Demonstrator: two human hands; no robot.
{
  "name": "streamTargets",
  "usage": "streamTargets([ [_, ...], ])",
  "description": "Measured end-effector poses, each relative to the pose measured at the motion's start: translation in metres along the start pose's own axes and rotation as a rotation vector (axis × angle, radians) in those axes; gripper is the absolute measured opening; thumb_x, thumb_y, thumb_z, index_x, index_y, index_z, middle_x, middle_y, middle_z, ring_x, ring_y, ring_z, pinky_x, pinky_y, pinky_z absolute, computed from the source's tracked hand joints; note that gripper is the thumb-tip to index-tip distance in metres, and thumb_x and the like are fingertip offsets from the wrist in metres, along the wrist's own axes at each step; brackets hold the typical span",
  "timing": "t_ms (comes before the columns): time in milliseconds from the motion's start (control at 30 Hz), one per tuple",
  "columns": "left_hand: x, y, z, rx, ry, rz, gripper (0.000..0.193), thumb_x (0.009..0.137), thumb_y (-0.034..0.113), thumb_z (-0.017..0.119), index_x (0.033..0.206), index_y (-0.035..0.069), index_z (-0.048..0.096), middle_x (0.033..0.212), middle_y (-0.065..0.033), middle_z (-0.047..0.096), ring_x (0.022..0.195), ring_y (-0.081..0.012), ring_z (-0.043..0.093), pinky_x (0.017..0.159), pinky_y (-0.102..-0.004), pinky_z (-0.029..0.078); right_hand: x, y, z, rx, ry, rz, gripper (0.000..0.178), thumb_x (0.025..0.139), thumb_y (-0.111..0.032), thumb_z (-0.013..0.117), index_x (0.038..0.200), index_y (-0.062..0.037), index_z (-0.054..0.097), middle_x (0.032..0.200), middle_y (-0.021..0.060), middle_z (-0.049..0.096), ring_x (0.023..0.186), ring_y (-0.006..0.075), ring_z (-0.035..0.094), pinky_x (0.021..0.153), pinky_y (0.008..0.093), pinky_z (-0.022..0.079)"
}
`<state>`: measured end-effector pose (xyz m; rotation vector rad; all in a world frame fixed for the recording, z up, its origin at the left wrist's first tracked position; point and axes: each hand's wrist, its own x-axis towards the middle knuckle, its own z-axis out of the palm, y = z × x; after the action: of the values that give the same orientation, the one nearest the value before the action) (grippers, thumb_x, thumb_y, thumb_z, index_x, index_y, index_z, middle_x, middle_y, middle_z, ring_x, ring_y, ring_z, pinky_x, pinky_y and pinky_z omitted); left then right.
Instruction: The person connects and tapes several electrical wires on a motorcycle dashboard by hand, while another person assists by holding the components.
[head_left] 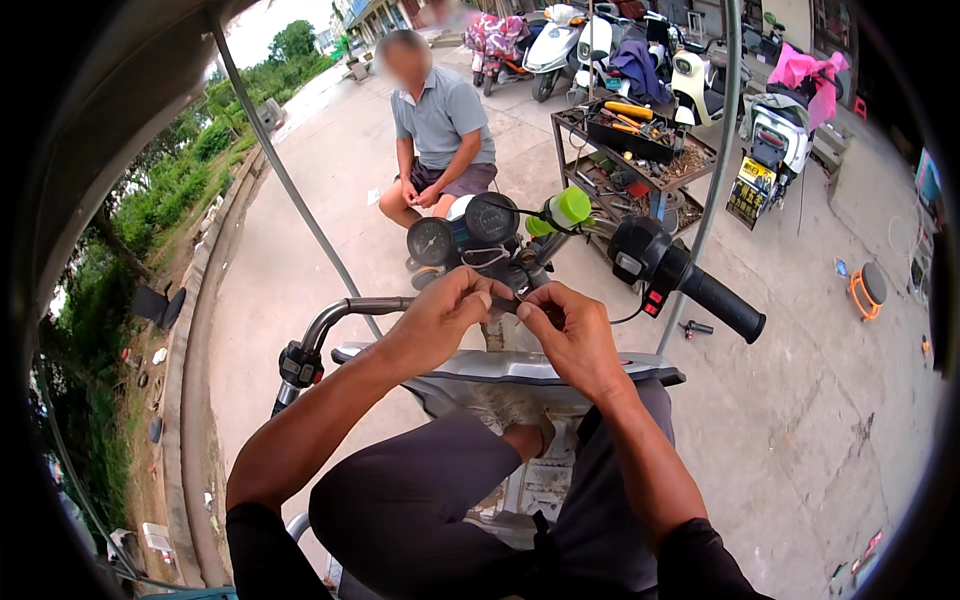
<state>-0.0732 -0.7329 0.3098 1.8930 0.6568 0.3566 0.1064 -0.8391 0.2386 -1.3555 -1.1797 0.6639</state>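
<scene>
My left hand (440, 318) and my right hand (575, 328) meet above the middle of a three-wheeler's handlebar (340, 312). Between their fingertips is a short, dark strip (507, 304), pinched from both sides; whether it is tape or cable cannot be made out. Just beyond my fingers stand two round black gauges (492, 218). A bright green cylinder (570, 206) is fixed to the bar on the right. The black right grip (725, 300) and its switch housing (640, 250) lie beyond my right hand. Below my wrists runs the grey front panel (500, 368).
A person (440, 130) sits facing me past the gauges. At the far right stands a metal tool cart (640, 170) with tools; parked scooters (560, 40) line the back. Metal posts (290, 190) rise on both sides. An orange-legged stool (870, 285) is at right.
</scene>
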Motion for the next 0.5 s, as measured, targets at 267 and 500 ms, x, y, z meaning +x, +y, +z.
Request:
streamTargets([
  [267,0.093,-0.110,0.017,-0.045,0.033,0.002,0.005,0.103,0.000,0.050,0.104,0.005,0.047,0.126,-0.0139,0.061,0.116,-0.0132,0.055,0.105,-0.0335,0.045,0.066,0.137,0.019,-0.039,0.110,-0.063,0.015,0.094,-0.013,0.071,0.097,0.0015,0.069,0.084,0.0128,0.071,0.072,0.0234,0.070,0.067,0.0345,0.054],
  [500,0.115,-0.186,0.025,0.019,0.121,0.020,0.037,0.090,-0.012,0.069,0.100,0.005,0.038,0.121,-0.0178,0.060,0.118,-0.0173,0.059,0.106,-0.0361,0.048,0.087,0.192,0.035,-0.208,0.017,-0.183,0.011,0.086,-0.011,0.075,0.093,-0.0043,0.069,0.084,0.0111,0.067,0.075,0.0327,0.067,0.064,0.0418,0.052],
])
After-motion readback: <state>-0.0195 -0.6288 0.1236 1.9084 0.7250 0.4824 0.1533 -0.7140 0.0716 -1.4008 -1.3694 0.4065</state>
